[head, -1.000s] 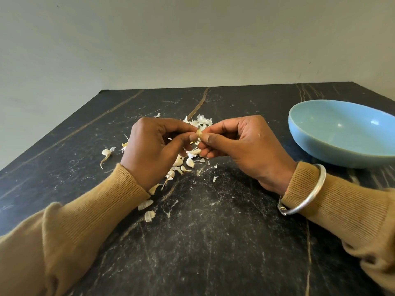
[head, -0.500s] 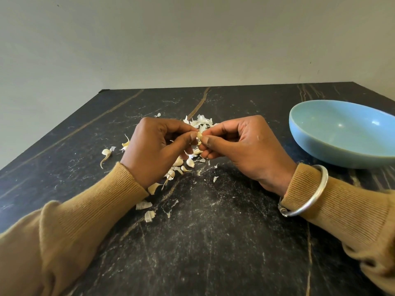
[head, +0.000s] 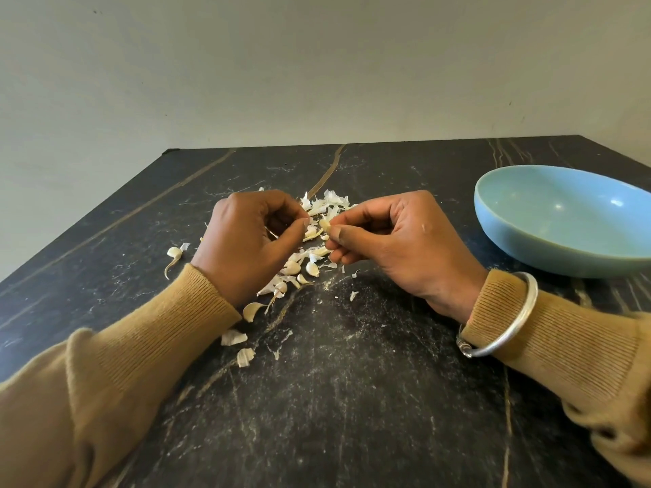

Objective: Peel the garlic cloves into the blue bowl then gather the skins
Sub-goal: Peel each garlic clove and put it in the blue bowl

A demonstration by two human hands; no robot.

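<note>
Right hand [head: 398, 248]: thumb and forefinger closed together on a small garlic clove [head: 325, 225], held above the table [head: 352, 410]; other fingers curled under the palm.
Left hand [head: 246, 241]: fingers curled inward, thumb tip against the forefinger, just beside the clove with a narrow gap between; whether a scrap of skin sits in that pinch cannot be told.
Skins [head: 329, 202]: loose pale heap on the table beyond and beneath both hands, partly hidden by them; stray pieces near the left sleeve [head: 141, 346].
Loose cloves [head: 312, 269]: several under the hands; one apart at left.
Blue bowl [head: 500, 227]: right of the hands, well apart from the clove; cut off by the frame edge; near inside wall hidden.
Bangle [head: 507, 332]: on the right wrist.
</note>
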